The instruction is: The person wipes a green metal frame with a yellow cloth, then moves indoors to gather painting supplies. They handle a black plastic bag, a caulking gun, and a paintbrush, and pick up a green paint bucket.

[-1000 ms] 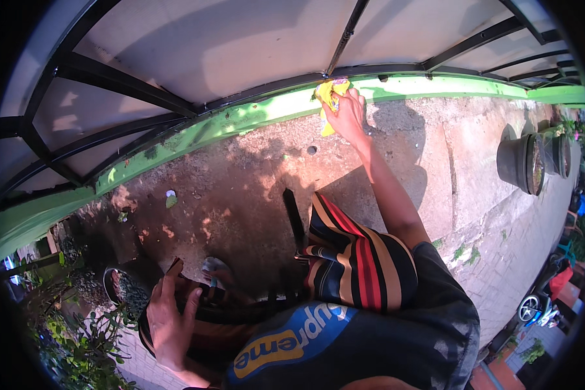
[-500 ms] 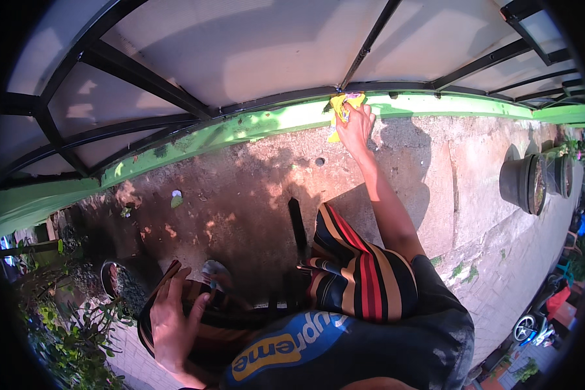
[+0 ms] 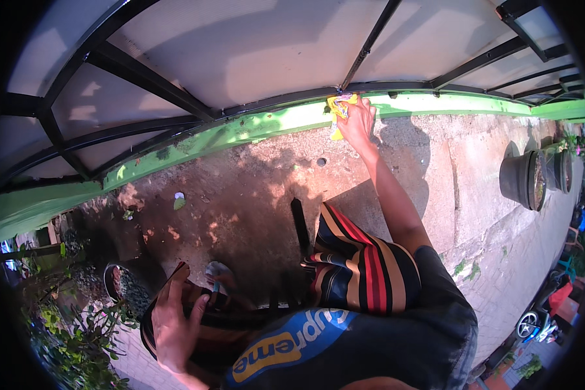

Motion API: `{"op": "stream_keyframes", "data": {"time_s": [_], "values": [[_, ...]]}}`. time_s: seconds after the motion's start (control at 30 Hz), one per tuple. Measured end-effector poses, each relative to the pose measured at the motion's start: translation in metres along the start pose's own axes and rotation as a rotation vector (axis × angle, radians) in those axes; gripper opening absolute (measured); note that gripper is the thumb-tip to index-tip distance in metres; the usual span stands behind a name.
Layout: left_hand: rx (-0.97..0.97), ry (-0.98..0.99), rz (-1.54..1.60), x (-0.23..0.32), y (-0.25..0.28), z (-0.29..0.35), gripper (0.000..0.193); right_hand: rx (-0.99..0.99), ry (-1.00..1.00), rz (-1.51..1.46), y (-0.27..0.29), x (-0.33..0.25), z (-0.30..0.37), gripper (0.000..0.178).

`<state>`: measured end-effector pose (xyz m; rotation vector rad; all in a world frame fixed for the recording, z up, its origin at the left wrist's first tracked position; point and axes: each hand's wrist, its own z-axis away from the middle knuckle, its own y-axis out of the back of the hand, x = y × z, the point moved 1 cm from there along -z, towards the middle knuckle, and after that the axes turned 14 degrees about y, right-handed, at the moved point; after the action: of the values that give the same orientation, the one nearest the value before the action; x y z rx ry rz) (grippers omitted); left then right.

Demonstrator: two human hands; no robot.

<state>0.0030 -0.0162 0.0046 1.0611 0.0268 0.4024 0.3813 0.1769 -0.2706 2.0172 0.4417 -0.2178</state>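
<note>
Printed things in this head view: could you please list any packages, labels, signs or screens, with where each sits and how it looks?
Printed patch: on the person's dark shirt at the lower middle, a curved blue and yellow band with lettering.
Yellow cloth: under the right hand on the green ledge; crumpled, no print that can be made out.
No packages, signs or screens show.

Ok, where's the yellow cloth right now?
In the head view the yellow cloth is upper centre, under the right hand, pressed against the green ledge just below the black metal railing.
</note>
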Motion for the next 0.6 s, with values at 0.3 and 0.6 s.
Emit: {"op": "stream_keyframes", "data": {"time_s": [0.3,0.6], "values": [[-0.025,-0.018,0.049,-0.003,0.001,-0.003,0.050,-0.018,0.008,0.047,-0.008,-0.003,0.002,0.023],[-0.014,-0.036,0.001,-0.003,0.000,0.000,0.050,-0.105,0.058,0.044,-0.006,0.000,0.004,0.028]]}}
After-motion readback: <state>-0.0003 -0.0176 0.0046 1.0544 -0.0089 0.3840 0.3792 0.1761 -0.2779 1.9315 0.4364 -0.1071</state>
